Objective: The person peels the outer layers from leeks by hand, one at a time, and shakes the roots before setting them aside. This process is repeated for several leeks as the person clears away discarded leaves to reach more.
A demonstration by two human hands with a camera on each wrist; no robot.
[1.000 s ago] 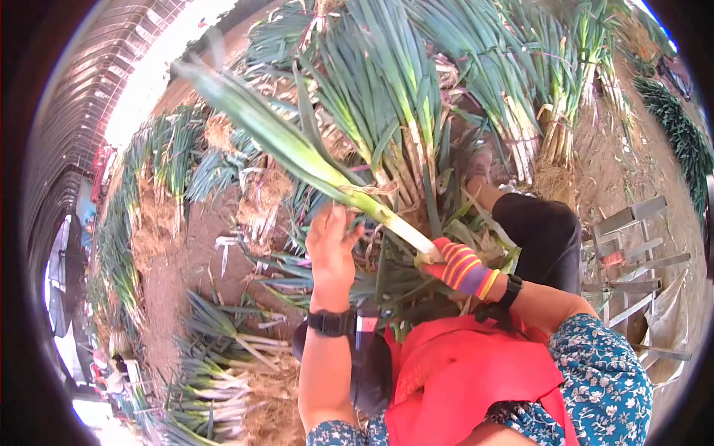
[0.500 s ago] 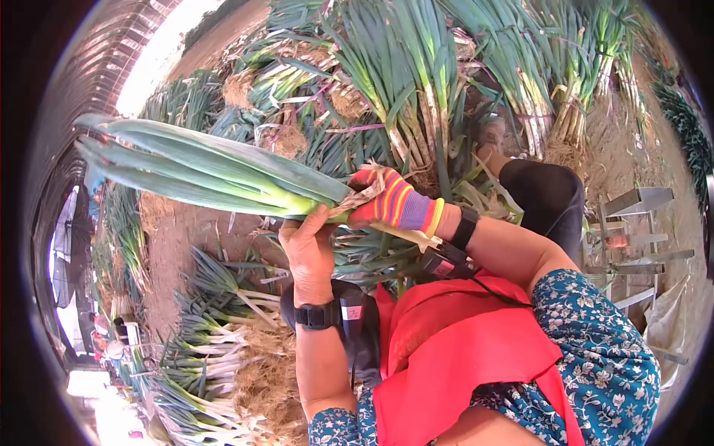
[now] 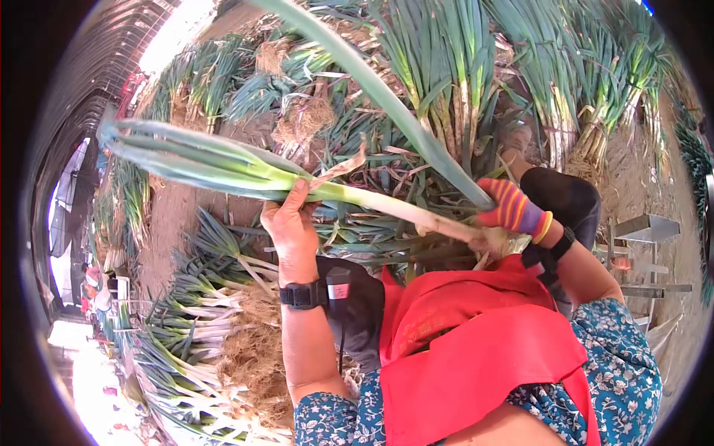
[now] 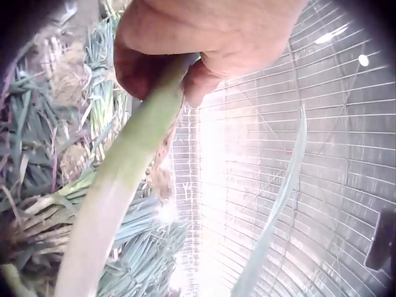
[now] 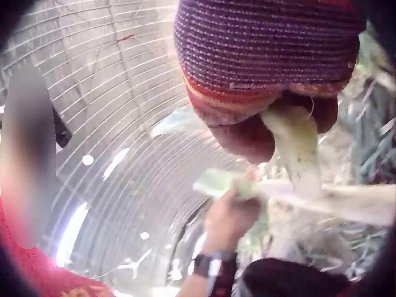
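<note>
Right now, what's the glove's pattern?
Red, yellow and purple stripes; the glove shows best in the head view.

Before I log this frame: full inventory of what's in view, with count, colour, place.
held leek: 1, white to green, across the head view's middle
long leaf: 1, green, slanting to the head view's top
dry leaf strip: 1, brown, near the held leek
leek bundles: several, green and white, along the top
loose leeks: many, green and white, lower left
metal frame: 1, grey, right
apron: 1, red, bottom
sleeves: 2, patterned blue, bottom
wrist straps: 2, black, on the wrists
left hand: 1, bare, gripping the held leek
right hand: 1, gloved in stripes, holding the long leaf
</note>
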